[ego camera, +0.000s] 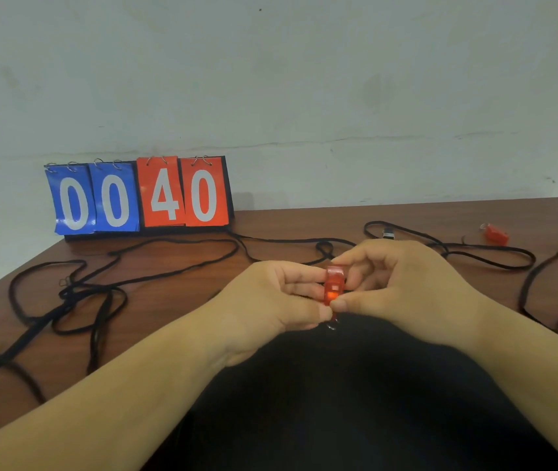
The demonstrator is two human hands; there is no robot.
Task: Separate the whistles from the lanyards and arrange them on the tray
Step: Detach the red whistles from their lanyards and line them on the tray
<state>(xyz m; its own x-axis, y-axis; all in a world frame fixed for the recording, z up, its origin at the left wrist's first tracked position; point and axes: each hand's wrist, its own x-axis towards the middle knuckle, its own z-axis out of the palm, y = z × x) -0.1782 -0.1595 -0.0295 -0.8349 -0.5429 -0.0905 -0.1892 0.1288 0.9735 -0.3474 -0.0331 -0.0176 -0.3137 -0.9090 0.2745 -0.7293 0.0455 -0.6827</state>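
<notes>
Pale grey wall [304,79]: painted and scuffed, it fills the upper half of the view behind the tabletop.
Brown wood-grain tabletop [288,226]: runs across the middle of the view, with its far edge against the wall.
Black cloth [355,402]: a dark mass low in the centre, between the two forearms and nearest the camera.
Black cord lanyards [73,293]: thin, matt cords sprawl in loose loops over the tabletop. There is a knotted tangle at the left, a long strand across the middle, and more loops at the right.
Flip scoreboard with blue and red number cards [138,195]: stands at the back left on a black base. It shows two blue cards reading 0 0 and two red cards reading 4 0, hung on wire rings.
Left hand [271,300]: fingers and thumb are curled, pinching the left side of the held whistle.
Right hand [403,283]: fingers are bent, with thumb and fingertips pinching the same whistle from the right.
Translucent red plastic whistle [333,283]: held upright between both hands above the near edge of the tabletop. It is blocky, and its lower part glows orange.
Second red plastic whistle [495,232]: lies on the far right of the tabletop, just beside a cord and well apart from the hands.
Small metal ring [332,325]: a silvery glint just under the held whistle, too blurred to show how it is attached.
</notes>
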